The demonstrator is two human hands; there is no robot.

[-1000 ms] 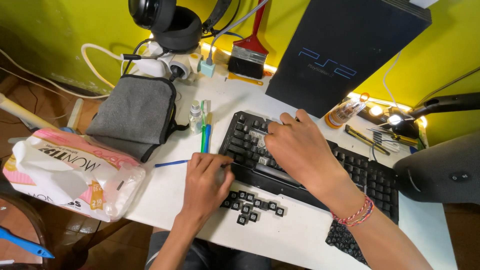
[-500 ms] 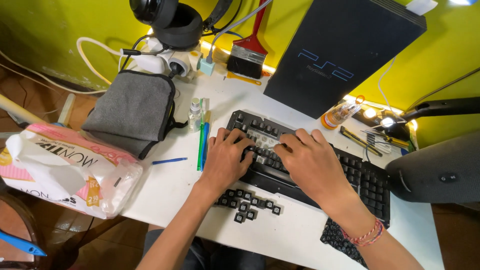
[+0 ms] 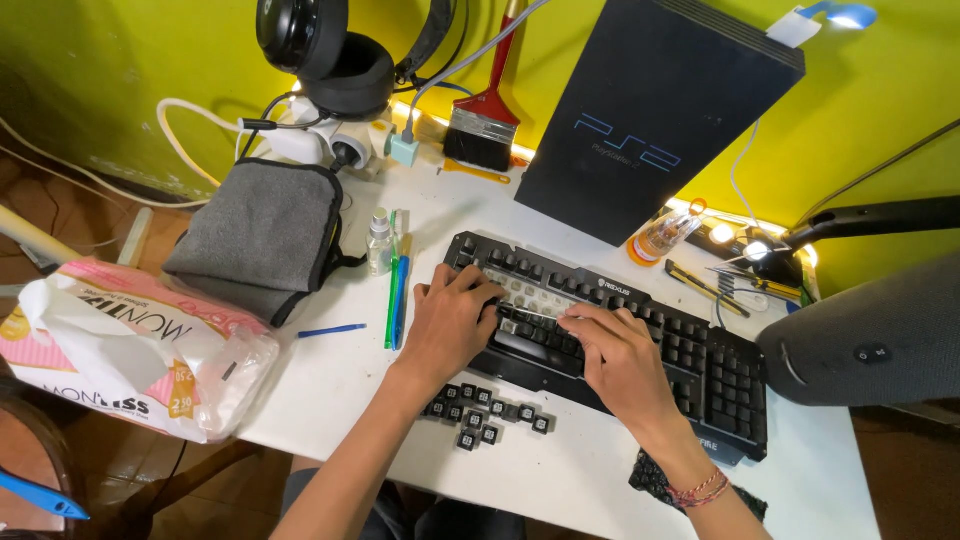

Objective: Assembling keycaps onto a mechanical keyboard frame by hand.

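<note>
White counter [image 3: 330, 375] under a yellow-green wall carries a black keyboard [image 3: 700, 350]. Both hands rest on it, released and grasping nothing: left hand [image 3: 450, 325] at its left end, right hand [image 3: 620, 360] near the middle, fingertips at a patch with keys missing. Loose black keycaps [image 3: 480, 410] lie just before the keyboard. A small clear bottle [image 3: 378, 243] stands left of it; its contents cannot be told.

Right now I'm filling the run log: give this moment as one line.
left hand: on black keyboard, left end | right hand: on keyboard middle | loose keycaps: on white table, in front of keyboard
</note>
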